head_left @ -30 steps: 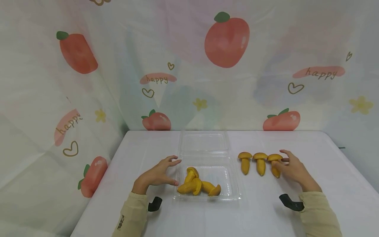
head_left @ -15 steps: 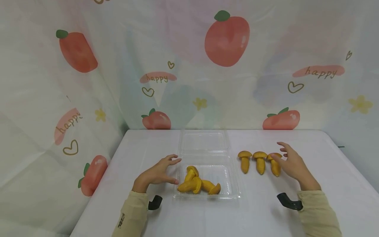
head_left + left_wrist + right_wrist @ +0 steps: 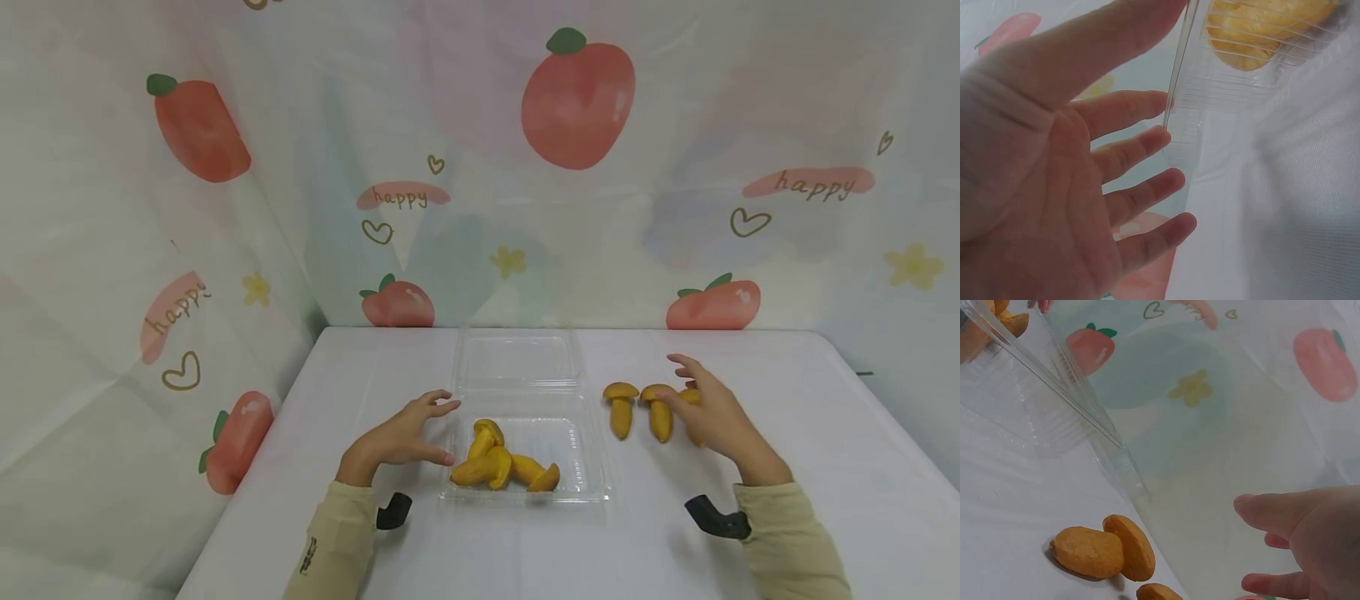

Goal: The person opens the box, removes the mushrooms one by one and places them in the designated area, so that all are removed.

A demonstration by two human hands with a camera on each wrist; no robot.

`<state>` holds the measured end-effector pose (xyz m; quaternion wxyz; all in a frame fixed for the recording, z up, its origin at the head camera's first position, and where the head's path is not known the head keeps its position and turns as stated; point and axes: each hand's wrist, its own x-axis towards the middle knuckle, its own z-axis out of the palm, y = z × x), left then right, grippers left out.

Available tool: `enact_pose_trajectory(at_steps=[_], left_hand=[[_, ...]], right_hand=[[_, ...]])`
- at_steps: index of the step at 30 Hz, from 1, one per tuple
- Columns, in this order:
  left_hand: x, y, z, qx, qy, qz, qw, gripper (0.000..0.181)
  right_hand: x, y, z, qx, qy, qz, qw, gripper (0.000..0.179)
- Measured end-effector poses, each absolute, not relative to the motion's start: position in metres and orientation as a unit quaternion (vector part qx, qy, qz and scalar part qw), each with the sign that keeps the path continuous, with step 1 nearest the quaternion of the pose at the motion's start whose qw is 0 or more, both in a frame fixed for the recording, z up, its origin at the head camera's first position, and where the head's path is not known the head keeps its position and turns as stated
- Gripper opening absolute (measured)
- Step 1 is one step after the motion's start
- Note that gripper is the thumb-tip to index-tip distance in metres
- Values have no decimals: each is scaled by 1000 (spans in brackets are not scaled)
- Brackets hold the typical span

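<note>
My left hand (image 3: 397,433) is spread at the left rim of a clear plastic clamshell box (image 3: 581,442). In the left wrist view its fingertips (image 3: 1159,136) meet or nearly meet the rim; contact is hard to tell. Three yellow-brown mushrooms (image 3: 476,471) lie in the box's near half. To the right of it, three more stand in a row on the table: a left mushroom (image 3: 621,412), a middle mushroom (image 3: 661,421) and a right mushroom (image 3: 692,397). Above the latter two hovers my right hand (image 3: 723,425), fingers apart and holding nothing, partly hiding the right one.
The box's lid (image 3: 517,360) lies folded back behind its base. A white cloth covers the table (image 3: 555,550). A printed curtain (image 3: 465,108) with fruit pictures hangs along the back and left. Dark wrist mounts (image 3: 717,517) stick out from both sleeves.
My right hand has lifted off the right mushroom and shifted left, toward the middle one. The left hand has stayed at the box, and the mushrooms have kept their places.
</note>
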<state>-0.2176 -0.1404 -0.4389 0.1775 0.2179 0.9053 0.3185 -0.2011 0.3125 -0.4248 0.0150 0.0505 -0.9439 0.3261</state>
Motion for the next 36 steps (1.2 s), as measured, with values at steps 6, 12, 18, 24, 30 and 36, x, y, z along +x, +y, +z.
enact_pose_trajectory(at_steps=[6,12,18,24,30,36], left_hand=[[-219,-141,-441,223,905,318,177,87],[-219,-140,-441,219,907,313,178,88],[-219,-139,-441,214,908,314,176,88],[-218,-139,-440,212,910,308,179,87],[-217,-138,-438,208,910,311,179,87],[-217,-138,-438,210,910,309,180,88]], right_hand=[[-199,297,-424,82,-946,312,29,68],[-194,284,-422,105,-942,318,30,65],[-191,272,-419,120,-942,312,36,63],[-187,262,-416,134,-938,316,37,62],[-183,250,-413,148,-937,316,31,62],[-178,238,-418,164,-933,320,20,64]])
